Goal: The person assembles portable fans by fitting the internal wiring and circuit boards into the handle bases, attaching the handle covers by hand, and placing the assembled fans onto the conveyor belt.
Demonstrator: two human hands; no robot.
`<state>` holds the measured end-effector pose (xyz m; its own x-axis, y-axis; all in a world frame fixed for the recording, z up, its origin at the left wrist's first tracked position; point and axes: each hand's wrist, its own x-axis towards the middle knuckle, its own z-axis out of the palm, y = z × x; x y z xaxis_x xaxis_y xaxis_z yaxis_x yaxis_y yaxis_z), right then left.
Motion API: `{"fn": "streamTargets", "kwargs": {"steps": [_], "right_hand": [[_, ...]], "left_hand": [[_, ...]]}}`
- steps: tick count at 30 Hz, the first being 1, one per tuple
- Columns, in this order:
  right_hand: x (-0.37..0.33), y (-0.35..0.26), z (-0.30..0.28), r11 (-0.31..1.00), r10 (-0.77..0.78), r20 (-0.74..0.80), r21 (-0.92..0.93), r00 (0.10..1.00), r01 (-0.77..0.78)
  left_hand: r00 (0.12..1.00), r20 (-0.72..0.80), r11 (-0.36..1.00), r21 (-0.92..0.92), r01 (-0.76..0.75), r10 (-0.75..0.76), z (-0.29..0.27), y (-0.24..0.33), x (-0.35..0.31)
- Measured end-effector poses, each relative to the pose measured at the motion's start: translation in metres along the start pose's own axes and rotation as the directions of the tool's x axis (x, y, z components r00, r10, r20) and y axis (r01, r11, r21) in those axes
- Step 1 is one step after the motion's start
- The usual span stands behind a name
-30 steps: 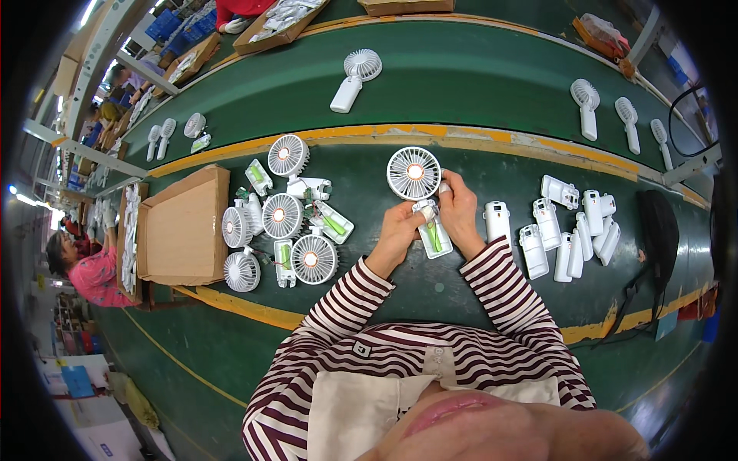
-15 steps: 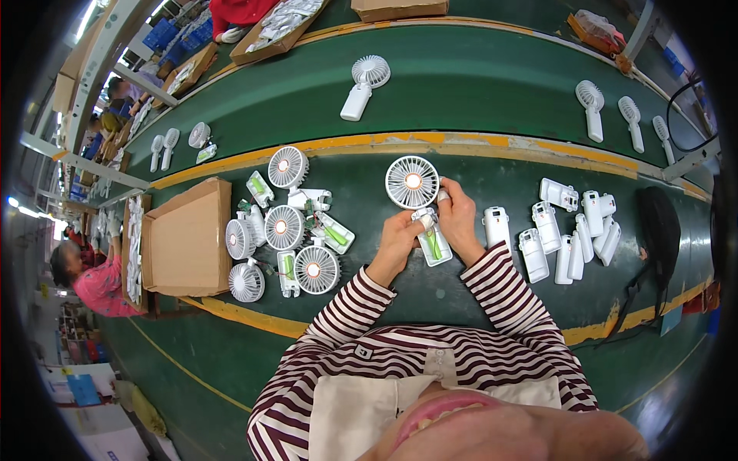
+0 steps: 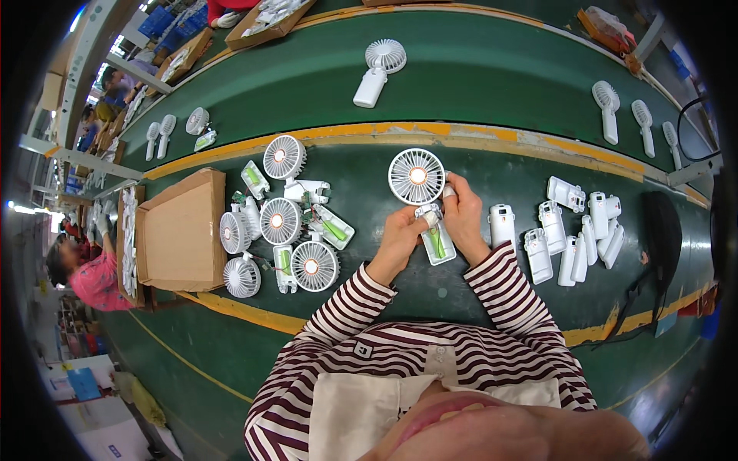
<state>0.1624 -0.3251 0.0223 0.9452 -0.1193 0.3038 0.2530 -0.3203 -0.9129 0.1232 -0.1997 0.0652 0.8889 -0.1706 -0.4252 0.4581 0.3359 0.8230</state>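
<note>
Between my hands, over the workbench, is a white handheld fan (image 3: 416, 176), its round grille facing up. The handle is uncovered and shows a green battery (image 3: 437, 244). My left hand (image 3: 400, 242) pinches the handle near the neck, thumb over its top. My right hand (image 3: 466, 223) grips the fan from the right, with fingers by the rim of the head and the neck; part of them is hidden. Left of my hands lies a cluster of similar fans (image 3: 281, 221) with uncovered handles. To the right lie several white handle covers (image 3: 540, 256), one cover (image 3: 502, 225) close to my right hand.
An open cardboard box (image 3: 182, 234) stands left of the fans. Beyond the bench's yellow edge runs a green conveyor belt (image 3: 477, 84) carrying several white fans (image 3: 370, 88). A black bag (image 3: 663, 238) lies at the far right. A co-worker in pink (image 3: 104, 280) is at the left.
The view has shifted slightly. Both hands keep their hold on the fan, and its head has tilted a little. The fan on the belt appears farther up and to the right.
</note>
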Motion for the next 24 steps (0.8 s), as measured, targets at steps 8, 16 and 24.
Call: {"fn": "streamTargets", "kwargs": {"steps": [8, 16, 24], "right_hand": [[0.000, -0.001, 0.002, 0.998, 0.049, -0.004, 0.034, 0.999, -0.049], [-0.002, 0.001, 0.000, 1.000, 0.028, -0.006, 0.000, 1.000, -0.028], [-0.006, -0.004, -0.004, 0.995, -0.045, -0.039, -0.091, 0.998, 0.042]], "left_hand": [[1.000, 0.004, 1.000, 0.019, -0.011, 0.011, -0.001, 0.002, 0.000], [1.000, 0.012, 1.000, 0.016, -0.021, 0.021, -0.004, -0.005, 0.001], [0.998, 0.066, 0.999, -0.049, -0.008, 0.012, -0.009, -0.017, 0.008]]}}
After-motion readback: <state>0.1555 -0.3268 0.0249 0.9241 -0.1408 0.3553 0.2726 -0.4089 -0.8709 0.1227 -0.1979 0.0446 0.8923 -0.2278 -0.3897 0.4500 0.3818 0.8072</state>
